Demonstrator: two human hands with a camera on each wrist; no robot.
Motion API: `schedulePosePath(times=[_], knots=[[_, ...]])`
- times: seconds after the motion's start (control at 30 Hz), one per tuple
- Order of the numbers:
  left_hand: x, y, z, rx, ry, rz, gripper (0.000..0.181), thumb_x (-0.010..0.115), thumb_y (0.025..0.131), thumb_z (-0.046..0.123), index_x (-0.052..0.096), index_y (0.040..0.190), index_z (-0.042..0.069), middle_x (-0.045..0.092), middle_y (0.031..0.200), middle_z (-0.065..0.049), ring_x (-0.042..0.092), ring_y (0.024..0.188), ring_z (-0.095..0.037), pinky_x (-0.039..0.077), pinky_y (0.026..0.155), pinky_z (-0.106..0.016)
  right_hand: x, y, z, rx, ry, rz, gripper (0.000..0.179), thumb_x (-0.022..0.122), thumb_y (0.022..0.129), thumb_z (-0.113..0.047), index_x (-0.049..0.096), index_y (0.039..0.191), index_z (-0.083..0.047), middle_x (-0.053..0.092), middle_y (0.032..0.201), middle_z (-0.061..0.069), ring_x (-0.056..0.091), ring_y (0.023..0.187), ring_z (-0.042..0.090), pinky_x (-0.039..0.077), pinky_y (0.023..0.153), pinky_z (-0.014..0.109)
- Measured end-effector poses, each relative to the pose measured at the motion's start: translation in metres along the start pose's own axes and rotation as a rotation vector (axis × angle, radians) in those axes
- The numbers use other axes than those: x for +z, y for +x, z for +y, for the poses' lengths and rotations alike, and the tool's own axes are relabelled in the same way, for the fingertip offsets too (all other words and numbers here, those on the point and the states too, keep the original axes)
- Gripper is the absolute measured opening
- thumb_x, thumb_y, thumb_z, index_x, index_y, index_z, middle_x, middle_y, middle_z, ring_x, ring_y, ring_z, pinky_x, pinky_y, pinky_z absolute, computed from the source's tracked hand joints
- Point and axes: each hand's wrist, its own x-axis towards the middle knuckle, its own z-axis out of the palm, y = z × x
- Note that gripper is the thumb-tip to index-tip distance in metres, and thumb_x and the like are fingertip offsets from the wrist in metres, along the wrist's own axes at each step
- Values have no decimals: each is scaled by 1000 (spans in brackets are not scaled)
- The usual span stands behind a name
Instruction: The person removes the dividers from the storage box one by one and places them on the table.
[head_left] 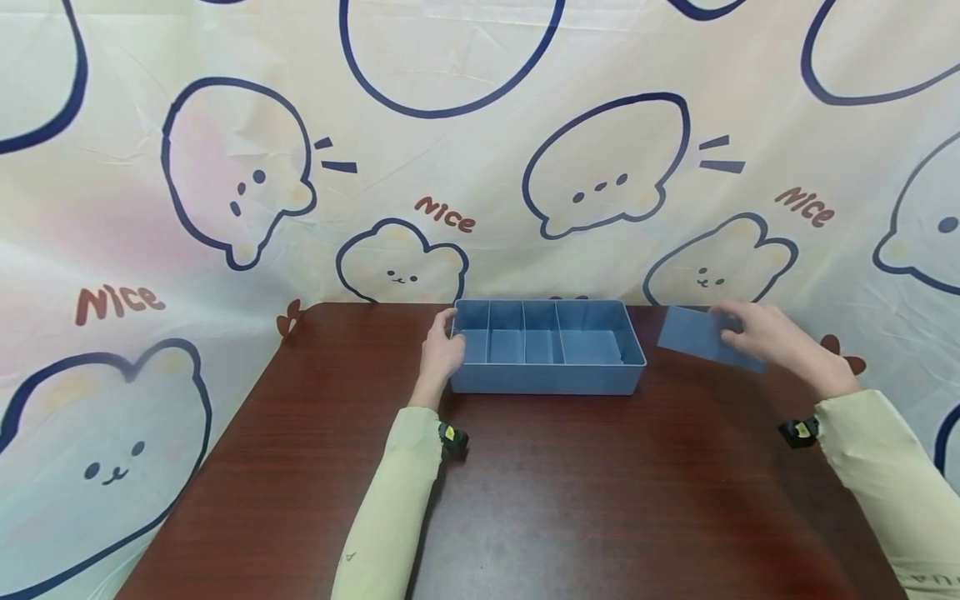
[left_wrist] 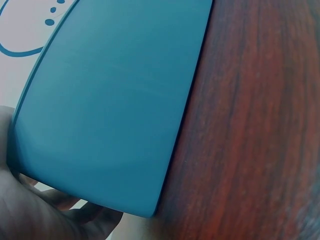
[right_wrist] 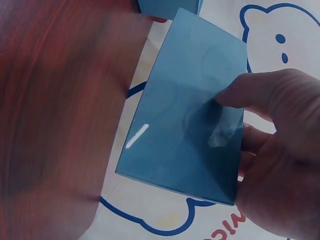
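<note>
A blue divided box (head_left: 543,379) sits near the far edge of the table, its open top showing several compartments. My left hand (head_left: 441,354) holds the box by its left end. In the left wrist view, the long side of the box (left_wrist: 110,100) fills the middle, and the left hand (left_wrist: 40,210) wraps around one end. Right of the box, my right hand (head_left: 772,333) pinches a flat blue rectangular plate (head_left: 686,329). The right wrist view shows the thumb on the plate's glossy face (right_wrist: 170,115) and the other fingers of the right hand (right_wrist: 285,145) partly hidden behind it.
The dark reddish-brown wooden table (head_left: 570,492) reaches from the front to a curtain (head_left: 480,167) printed with cartoon bears, which hangs at the back and sides. Dark wrist devices (head_left: 453,439) are worn at both green sleeves (head_left: 397,500).
</note>
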Motion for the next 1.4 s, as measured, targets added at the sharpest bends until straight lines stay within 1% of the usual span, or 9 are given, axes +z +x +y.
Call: schedulePosePath(times=[0.13, 0.37, 0.5, 0.7, 0.97, 1.13, 1.27, 1.4], knots=[[0, 0, -1, 0, -1, -2, 53, 47, 97, 13, 37, 148, 25, 41, 154, -9, 41, 140, -33, 36, 111, -57, 4, 0, 3, -9, -14, 5, 42, 56, 95, -8, 50, 134, 4, 54, 131, 35, 57, 110, 52, 48, 82, 61], [0, 0, -1, 1, 0, 0, 53, 47, 97, 12, 37, 147, 24, 41, 154, -9, 40, 141, -33, 34, 112, -58, 11, 3, 8, -6, -27, 2, 38, 58, 94, -8, 54, 130, 3, 58, 126, 33, 58, 109, 53, 50, 79, 58], [0, 0, 0, 2, 2, -2, 53, 47, 97, 12, 37, 147, 24, 41, 154, -10, 41, 140, -33, 34, 112, -58, 17, 6, 13, -20, -39, -7, 37, 61, 93, -10, 57, 128, 1, 61, 122, 32, 58, 109, 53, 49, 81, 60], [0, 0, 0, 2, 6, -3, 53, 47, 97, 12, 37, 148, 24, 41, 153, -10, 41, 140, -33, 35, 111, -58, 30, 12, 21, -46, -12, -28, 36, 62, 93, -11, 60, 126, 1, 62, 123, 31, 58, 111, 51, 48, 86, 62], [0, 1, -3, 7, 3, -3, 53, 47, 97, 13, 37, 148, 25, 40, 154, -10, 41, 140, -34, 36, 111, -58, 40, 20, 28, -91, 18, -103, 34, 63, 92, -11, 62, 124, 1, 66, 120, 26, 62, 107, 45, 52, 84, 57], [0, 0, -2, 7, 1, -2, 53, 47, 97, 13, 37, 147, 25, 41, 153, -10, 42, 139, -33, 36, 111, -58, 42, 22, 29, -115, 35, -155, 34, 63, 91, -9, 64, 124, 1, 65, 122, 25, 61, 111, 45, 50, 87, 59], [0, 0, -2, 4, 2, 0, 53, 47, 97, 13, 37, 147, 25, 41, 153, -9, 42, 139, -33, 36, 111, -58, 46, 25, 29, -114, 46, -209, 36, 64, 90, -8, 63, 125, 2, 62, 125, 28, 60, 113, 47, 51, 88, 59], [0, 0, -2, 3, 5, -1, 53, 47, 97, 13, 37, 147, 25, 41, 153, -10, 41, 140, -34, 36, 111, -58, 53, 28, 28, -78, 49, -221, 41, 66, 89, -10, 60, 128, 3, 60, 127, 30, 56, 117, 50, 48, 91, 61]])
